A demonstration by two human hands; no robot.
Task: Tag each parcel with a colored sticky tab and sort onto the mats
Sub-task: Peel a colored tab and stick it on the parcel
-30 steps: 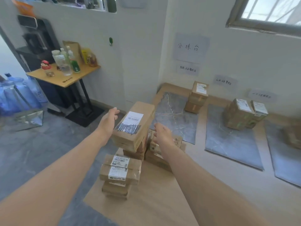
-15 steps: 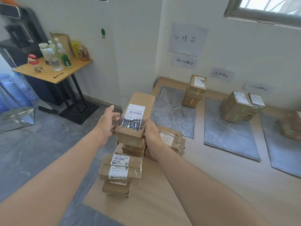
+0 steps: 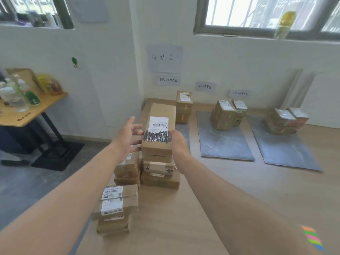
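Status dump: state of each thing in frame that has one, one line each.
parcel, raised over the pile, label partly scribbled out, no tab visible.
right grip, holds the parcel's right side.
left grip, fingers straight, beside the parcel's left side.
pile, loosely stacked, no tabs visible.
left stack, sorted, orange tabs.
middle stack, sorted, green tabs.
right stack, sorted, tab colour unclear.
tab pad, lying untouched, bottom right.

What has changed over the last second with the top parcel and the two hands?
The right hand moved left from beside the pile and took hold of the right edge of the parcel. The parcel, skewed before, now points straight away. The left hand stayed open against the parcel's left side. The pile and the sorted parcels on the mats have not moved.
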